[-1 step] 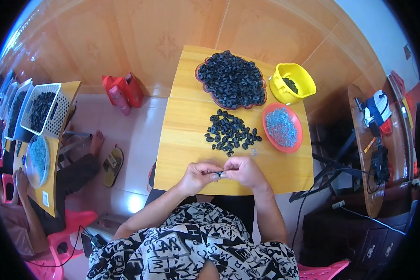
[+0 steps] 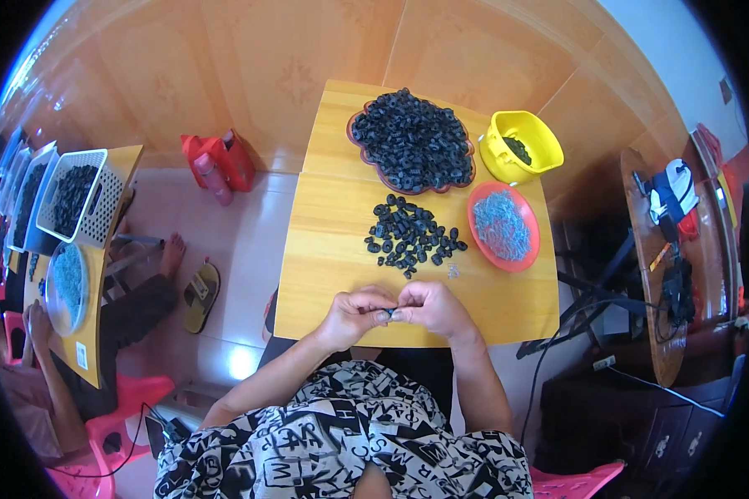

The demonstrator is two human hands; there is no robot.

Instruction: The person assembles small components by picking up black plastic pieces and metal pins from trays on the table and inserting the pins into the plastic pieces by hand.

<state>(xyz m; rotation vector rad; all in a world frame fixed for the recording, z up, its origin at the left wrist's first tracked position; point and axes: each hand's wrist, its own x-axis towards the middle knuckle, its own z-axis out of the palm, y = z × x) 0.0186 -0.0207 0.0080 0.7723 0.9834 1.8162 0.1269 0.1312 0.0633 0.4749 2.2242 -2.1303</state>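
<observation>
Close to the near edge of the wooden table [image 2: 324, 274], my left hand [image 2: 354, 318] and my right hand [image 2: 432, 308] meet fingertip to fingertip. Both are closed in a pinch on one small black part [image 2: 390, 312], mostly covered by the fingers. Just beyond them lies a loose scatter of small black rounded parts [image 2: 412, 233]. A few tiny metal pins [image 2: 453, 271] rest on the wood beside this scatter. Right of it, a red oval dish [image 2: 534, 247] holds a heap of thin silvery metal pieces.
A scalloped tray [image 2: 358, 152] heaped with black parts stands at the back, beside a yellow tub [image 2: 545, 150]. At the left, another person's hand [image 2: 37, 324] is at a second table with a white basket [image 2: 101, 195]. A red bag [image 2: 240, 162] stands on the floor.
</observation>
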